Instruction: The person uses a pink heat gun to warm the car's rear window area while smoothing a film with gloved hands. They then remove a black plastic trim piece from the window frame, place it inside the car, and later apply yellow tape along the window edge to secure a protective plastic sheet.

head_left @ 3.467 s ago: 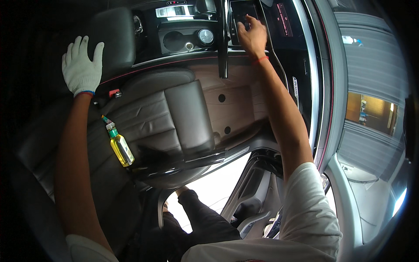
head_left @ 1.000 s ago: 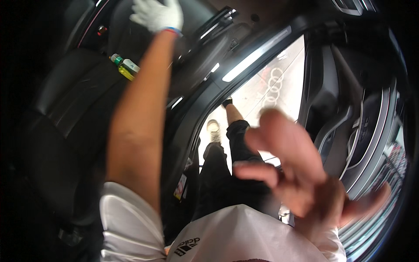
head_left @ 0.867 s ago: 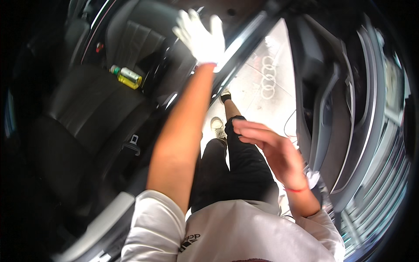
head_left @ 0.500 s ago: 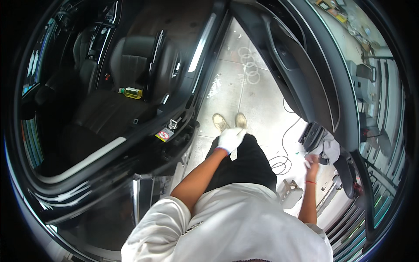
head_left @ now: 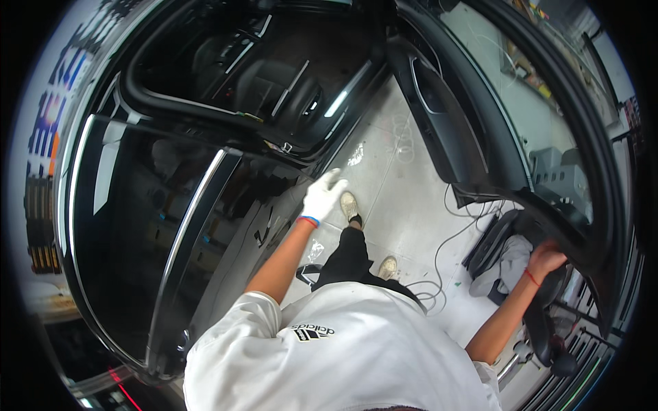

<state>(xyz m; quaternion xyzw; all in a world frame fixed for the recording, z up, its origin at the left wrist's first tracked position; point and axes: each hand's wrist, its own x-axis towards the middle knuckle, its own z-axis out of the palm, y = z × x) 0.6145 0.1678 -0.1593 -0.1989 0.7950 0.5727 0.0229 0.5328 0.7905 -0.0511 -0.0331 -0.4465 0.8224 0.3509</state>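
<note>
My left hand [head_left: 322,196] wears a white glove with a blue and red cuff. It holds nothing; its fingers are apart, reaching forward beside the sill of a dark car [head_left: 301,159]. On the right, my bare right hand [head_left: 546,259], with a red band at the wrist, grips the edge of the wide-open front car door [head_left: 582,236]. Its fingertips are partly hidden by the door trim. Just left of that hand, a grey cloth [head_left: 513,259] lies over a black padded seat or stool.
A dark leather seat [head_left: 264,85] shows through the door opening. Left of me stands the car's rear door [head_left: 130,226] with a bright trim strip. A thin cable [head_left: 444,259] loops over the pale tiled floor [head_left: 384,171]. Beyond the open door sits a grey bin [head_left: 558,175].
My view has shifted backward along the car. My gloved left hand has moved from in front of my legs out to the left. My right hand has gone from beside the cloth to the door edge.
</note>
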